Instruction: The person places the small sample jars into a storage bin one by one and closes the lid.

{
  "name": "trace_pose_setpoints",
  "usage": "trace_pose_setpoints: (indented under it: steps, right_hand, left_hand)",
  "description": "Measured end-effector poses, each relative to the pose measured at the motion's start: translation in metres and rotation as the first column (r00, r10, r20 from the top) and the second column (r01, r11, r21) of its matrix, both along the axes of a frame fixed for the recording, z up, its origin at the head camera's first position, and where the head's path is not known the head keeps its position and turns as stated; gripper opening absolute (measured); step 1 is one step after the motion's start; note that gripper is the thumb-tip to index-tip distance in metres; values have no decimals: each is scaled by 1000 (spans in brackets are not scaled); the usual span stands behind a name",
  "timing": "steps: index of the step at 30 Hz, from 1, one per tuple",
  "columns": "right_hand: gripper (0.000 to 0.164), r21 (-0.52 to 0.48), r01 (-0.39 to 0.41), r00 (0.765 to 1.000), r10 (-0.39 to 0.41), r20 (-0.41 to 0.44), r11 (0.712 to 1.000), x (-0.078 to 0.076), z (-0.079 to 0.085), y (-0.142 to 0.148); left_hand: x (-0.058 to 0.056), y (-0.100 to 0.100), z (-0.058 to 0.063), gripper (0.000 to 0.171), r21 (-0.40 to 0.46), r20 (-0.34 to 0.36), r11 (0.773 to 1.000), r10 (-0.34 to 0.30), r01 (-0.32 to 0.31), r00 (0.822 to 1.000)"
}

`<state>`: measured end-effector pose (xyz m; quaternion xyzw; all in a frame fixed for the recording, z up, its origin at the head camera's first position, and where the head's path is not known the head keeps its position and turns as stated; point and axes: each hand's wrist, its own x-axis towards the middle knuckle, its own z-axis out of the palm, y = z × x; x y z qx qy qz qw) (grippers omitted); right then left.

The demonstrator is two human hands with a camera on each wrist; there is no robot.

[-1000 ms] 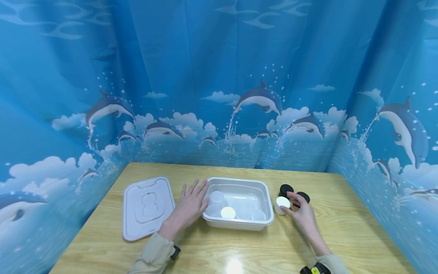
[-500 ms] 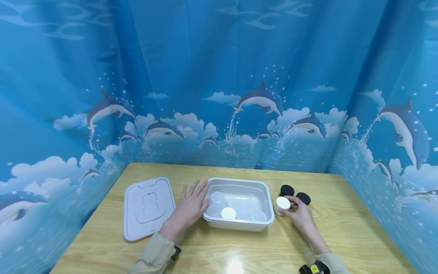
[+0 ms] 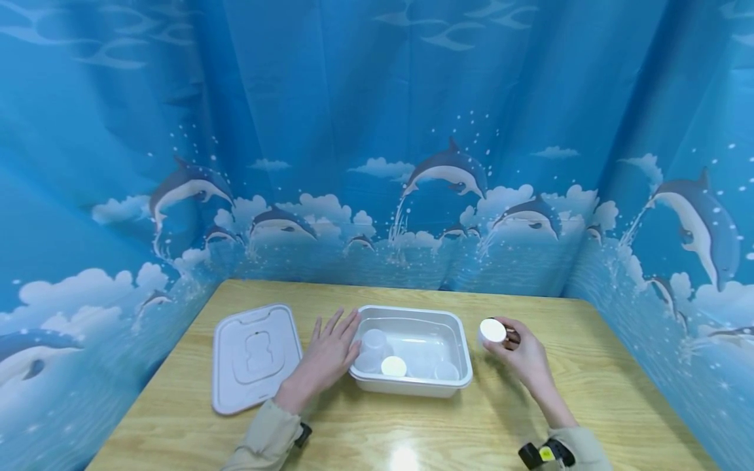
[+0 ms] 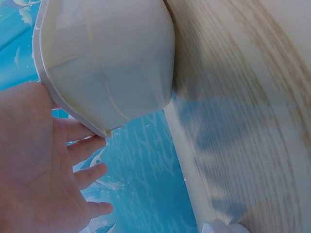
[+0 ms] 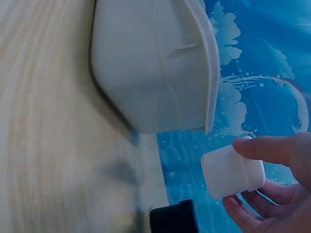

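My right hand (image 3: 525, 356) pinches a small white jar (image 3: 492, 330) between thumb and fingers, raised off the table to the right of the white plastic bin (image 3: 406, 390). In the right wrist view the jar (image 5: 228, 170) is tilted, with the thumb on one side and fingertips on the other. My left hand (image 3: 326, 356) rests against the bin's left rim, fingers straight and spread. Inside the bin stand several translucent jars (image 3: 374, 339) and one with a white top (image 3: 393, 366). A black jar (image 5: 174, 218) appears below the right hand in the right wrist view.
The bin's flat white lid (image 3: 256, 360) lies on the wooden table (image 3: 471, 432) to the left. In the head view the right hand and white jar hide the black jars. A blue dolphin-print curtain (image 3: 353, 131) surrounds the table at the back and sides.
The right hand has closed round the white jar and lifted it from the table, up and slightly to the right, now covering the black jars. The left hand stays at the bin's rim.
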<state>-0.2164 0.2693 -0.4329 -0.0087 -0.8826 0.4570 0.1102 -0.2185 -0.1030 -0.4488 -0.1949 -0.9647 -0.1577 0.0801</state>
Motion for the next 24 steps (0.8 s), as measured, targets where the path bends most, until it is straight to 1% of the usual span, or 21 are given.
trace_pose_setpoints:
  steps: [4,10,12,17,21,24]
  right_hand:
    - [58,27,-5,1000,5,15,1000,-2,11,-5]
    - [58,-21,-50,999,51,11,998,-9,18,-19]
    - [59,-22,-63,998,64,16,998,-10,21,-25]
    - [60,-15,-85,996,85,21,996,-17,23,-41]
    - [59,-17,-106,994,107,26,994,-21,22,-55]
    - [58,-1,-123,992,123,33,992,-24,22,-65]
  left_hand:
    - [0,-1,-1,58,8,-2,1000,-3,3,1000]
    - [0,-1,-1,57,6,-9,1000,-6,6,1000]
    - [0,0,0,57,11,-13,1000,-6,6,1000]
    - [1,0,0,57,19,-11,1000,-8,8,1000]
    - [0,1,0,57,13,-7,1000,-4,4,1000]
    - [-1,1,-1,57,7,-9,1000,-1,2,1000]
